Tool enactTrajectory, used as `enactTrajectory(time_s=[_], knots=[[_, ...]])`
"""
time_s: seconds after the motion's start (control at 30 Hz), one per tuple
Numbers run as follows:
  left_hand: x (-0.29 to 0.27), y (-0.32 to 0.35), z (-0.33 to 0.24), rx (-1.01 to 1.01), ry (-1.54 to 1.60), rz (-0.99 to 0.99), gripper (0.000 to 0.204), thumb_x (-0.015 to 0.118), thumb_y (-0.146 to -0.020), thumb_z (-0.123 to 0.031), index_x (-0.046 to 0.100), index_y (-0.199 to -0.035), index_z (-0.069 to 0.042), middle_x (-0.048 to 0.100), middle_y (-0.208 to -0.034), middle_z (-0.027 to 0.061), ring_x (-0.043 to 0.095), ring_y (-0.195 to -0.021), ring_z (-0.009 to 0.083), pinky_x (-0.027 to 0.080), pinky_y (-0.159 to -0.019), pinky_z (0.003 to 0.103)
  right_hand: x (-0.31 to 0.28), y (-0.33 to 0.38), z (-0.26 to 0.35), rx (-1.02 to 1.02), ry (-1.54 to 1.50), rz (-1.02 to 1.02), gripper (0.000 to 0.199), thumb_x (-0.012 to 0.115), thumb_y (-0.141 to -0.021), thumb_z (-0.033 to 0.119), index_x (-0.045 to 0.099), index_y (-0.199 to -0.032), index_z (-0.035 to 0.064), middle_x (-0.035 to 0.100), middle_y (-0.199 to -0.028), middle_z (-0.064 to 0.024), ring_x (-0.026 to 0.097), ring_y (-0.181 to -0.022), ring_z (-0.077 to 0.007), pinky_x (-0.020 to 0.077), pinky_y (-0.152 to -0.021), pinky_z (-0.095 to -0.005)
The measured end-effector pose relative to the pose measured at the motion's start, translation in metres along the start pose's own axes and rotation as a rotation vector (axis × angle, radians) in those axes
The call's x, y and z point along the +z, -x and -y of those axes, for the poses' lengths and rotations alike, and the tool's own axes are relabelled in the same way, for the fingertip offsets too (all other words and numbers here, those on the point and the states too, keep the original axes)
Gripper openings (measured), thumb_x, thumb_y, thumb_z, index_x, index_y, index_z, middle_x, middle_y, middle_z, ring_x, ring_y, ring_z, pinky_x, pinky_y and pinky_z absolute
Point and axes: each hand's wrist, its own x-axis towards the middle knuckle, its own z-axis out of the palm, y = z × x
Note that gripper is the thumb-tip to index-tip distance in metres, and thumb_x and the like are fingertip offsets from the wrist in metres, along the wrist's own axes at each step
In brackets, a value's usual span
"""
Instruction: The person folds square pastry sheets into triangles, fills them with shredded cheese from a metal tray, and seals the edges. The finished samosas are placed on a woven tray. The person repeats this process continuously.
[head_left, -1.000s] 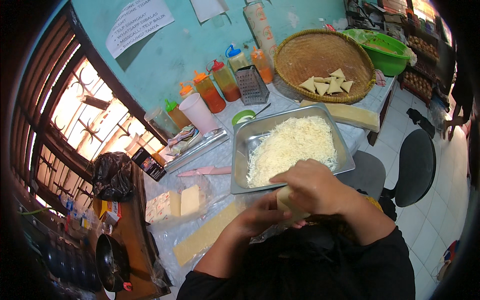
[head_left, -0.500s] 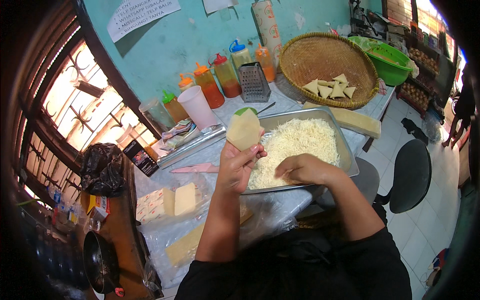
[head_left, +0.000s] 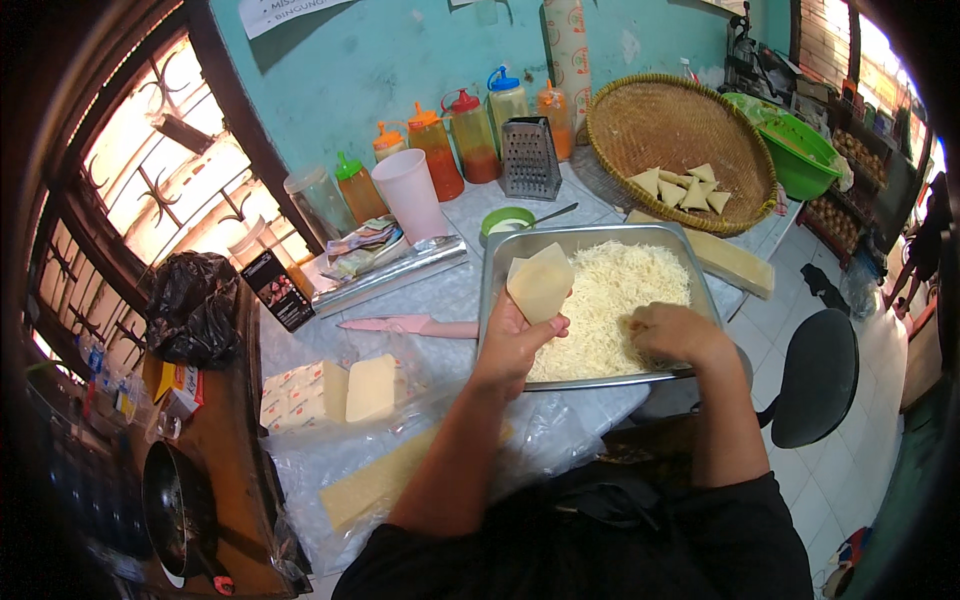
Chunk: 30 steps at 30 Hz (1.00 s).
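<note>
One metal tray [head_left: 494,283], two hands [head_left: 515,345] [head_left: 678,334] at it. Beyond the tray: six squeeze bottles [head_left: 473,140], one grater [head_left: 531,160], one pink cup [head_left: 409,198], one small green bowl [head_left: 499,214], one woven basket [head_left: 655,130]. Left of it: two pale blocks [head_left: 372,389], one knife [head_left: 400,324].

Left fingers [head_left: 546,331]: gripping pale wrapper [head_left: 542,284] | right fingers [head_left: 646,326]: at white shreds [head_left: 605,305], metal tray [head_left: 498,272] | woven tray [head_left: 665,125]: pale triangles [head_left: 696,195]

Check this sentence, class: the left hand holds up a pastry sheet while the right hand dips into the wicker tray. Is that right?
Not quite: the right hand is at the pale shreds in the metal tray, not the wicker tray, as the head view shows. The left hand does hold up a pastry sheet.
</note>
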Motion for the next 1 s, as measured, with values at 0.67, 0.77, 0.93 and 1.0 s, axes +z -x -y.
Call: enactTrajectory(time_s=[0.67, 0.77, 0.93, 1.0], knots=[[0.003, -0.003, 0.010, 0.090, -0.128, 0.072, 0.064, 0.053, -0.075, 0.014, 0.032, -0.133, -0.005, 0.046, -0.125, 0.0044, 0.042, -0.119, 0.0140, 0.034, -0.097, 0.028, -0.007, -0.009, 0.015, 0.011, -0.825, -0.351, 0.022, 0.046, -0.063, -0.004, 0.064, -0.075, -0.0015, 0.061, -0.069, -0.0050, 0.052, -0.058, -0.0101, 0.0401, -0.055, -0.0223], [0.004, -0.002, 0.010, 0.074, -0.106, 0.077, 0.065, 0.051, -0.076, 0.014, 0.031, -0.135, -0.005, 0.045, -0.126, 0.0050, 0.040, -0.120, 0.0141, 0.030, -0.100, 0.027, -0.014, -0.009, 0.014, 0.020, -0.881, -0.400, 0.024, 0.044, -0.062, -0.003, 0.064, -0.074, -0.0028, 0.061, -0.066, -0.0051, 0.052, -0.057, -0.0105, 0.0401, -0.055, -0.0224], [0.003, -0.002, 0.011, 0.062, -0.133, 0.114, 0.067, 0.048, -0.076, 0.014, 0.028, -0.137, -0.004, 0.043, -0.127, 0.0064, 0.037, -0.122, 0.0144, 0.027, -0.101, 0.026, -0.033, -0.009, 0.020, -0.107, -1.040, -0.459, 0.023, 0.044, -0.061, -0.003, 0.063, -0.074, -0.0041, 0.060, -0.070, -0.0063, 0.053, -0.062, -0.0118, 0.0408, -0.056, -0.0226], [0.003, -0.002, 0.013, 0.046, -0.138, 0.113, 0.068, 0.047, -0.076, 0.014, 0.027, -0.137, -0.004, 0.043, -0.127, 0.0064, 0.038, -0.121, 0.0148, 0.027, -0.101, 0.026, -0.036, -0.011, 0.027, -0.197, -1.058, -0.491, 0.023, 0.044, -0.061, -0.004, 0.063, -0.074, -0.0043, 0.060, -0.074, -0.0069, 0.054, -0.065, -0.0124, 0.0413, -0.058, -0.0229]])
